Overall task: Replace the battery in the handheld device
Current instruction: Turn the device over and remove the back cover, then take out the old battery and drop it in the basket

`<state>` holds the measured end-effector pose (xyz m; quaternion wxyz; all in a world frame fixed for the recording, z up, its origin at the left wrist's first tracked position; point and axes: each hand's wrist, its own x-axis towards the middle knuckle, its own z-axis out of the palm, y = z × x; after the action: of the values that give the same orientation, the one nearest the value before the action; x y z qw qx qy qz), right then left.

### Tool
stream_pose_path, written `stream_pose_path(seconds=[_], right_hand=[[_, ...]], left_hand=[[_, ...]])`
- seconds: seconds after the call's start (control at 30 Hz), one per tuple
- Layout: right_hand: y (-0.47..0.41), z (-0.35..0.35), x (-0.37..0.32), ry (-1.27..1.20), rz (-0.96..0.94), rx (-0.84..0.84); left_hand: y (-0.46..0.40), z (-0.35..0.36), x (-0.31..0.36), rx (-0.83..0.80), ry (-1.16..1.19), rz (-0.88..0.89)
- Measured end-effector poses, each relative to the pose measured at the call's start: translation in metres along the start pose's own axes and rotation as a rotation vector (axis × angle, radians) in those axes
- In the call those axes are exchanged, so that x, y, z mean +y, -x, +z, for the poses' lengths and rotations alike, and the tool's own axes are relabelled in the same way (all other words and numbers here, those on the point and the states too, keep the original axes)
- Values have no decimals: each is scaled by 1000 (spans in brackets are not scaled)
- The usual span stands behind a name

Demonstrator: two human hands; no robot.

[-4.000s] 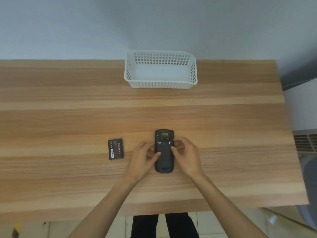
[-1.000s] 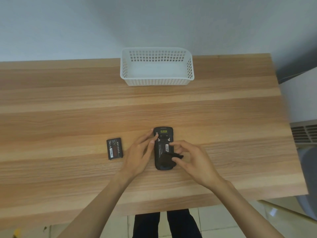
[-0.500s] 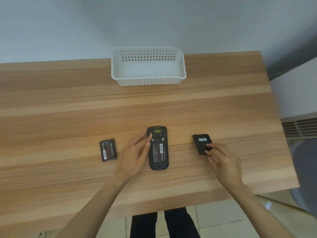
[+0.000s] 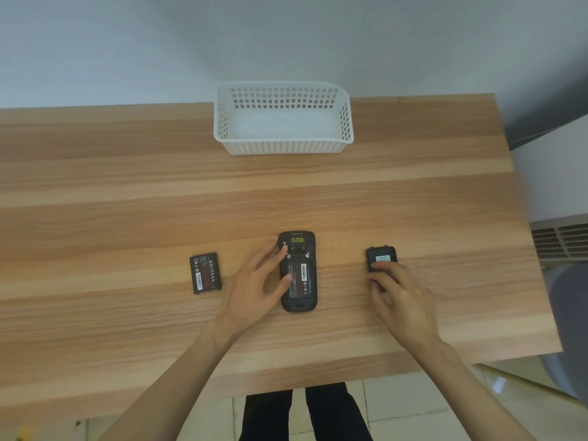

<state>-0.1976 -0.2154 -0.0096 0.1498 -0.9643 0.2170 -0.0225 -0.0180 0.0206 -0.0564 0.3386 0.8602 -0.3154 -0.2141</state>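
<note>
The black handheld device (image 4: 298, 271) lies face down on the wooden table (image 4: 127, 202), its back cover off. A battery (image 4: 300, 277) with a red-and-black label sits in its open compartment. My left hand (image 4: 257, 286) rests against the device's left side, fingers spread on its upper left edge. The black back cover (image 4: 381, 256) lies flat on the table to the right. My right hand (image 4: 401, 296) covers the cover's near end, fingers on it. A second, loose battery (image 4: 205, 273) lies to the left of my left hand.
A white perforated plastic basket (image 4: 283, 147) with nothing in it stands at the table's far edge against the wall. The table's right edge is near my right hand, with a vent grille (image 4: 561, 241) beyond it. My legs show below the front edge.
My right hand lifted the back cover off the device and carried it right, setting it on the table. The battery inside is now exposed. My left hand stayed on the device.
</note>
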Motion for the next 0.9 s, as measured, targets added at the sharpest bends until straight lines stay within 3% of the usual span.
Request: stream_pose_path(seconds=[0.17,0.4,0.67,0.9], right_hand=[[-29,12,-40,-125,-161,-182],[-50,32,-51,-57,-290,-333],[-56,31,-55,69,-379,-345],[-53,32,-58,193,-548,-235]], left_hand=[[3,0,-6,-78,-32,41],[3,-3,-9,-150,-152,99],[3,-2,-10,-158,-270,164],[2,-3,-6,-147,-293,162]])
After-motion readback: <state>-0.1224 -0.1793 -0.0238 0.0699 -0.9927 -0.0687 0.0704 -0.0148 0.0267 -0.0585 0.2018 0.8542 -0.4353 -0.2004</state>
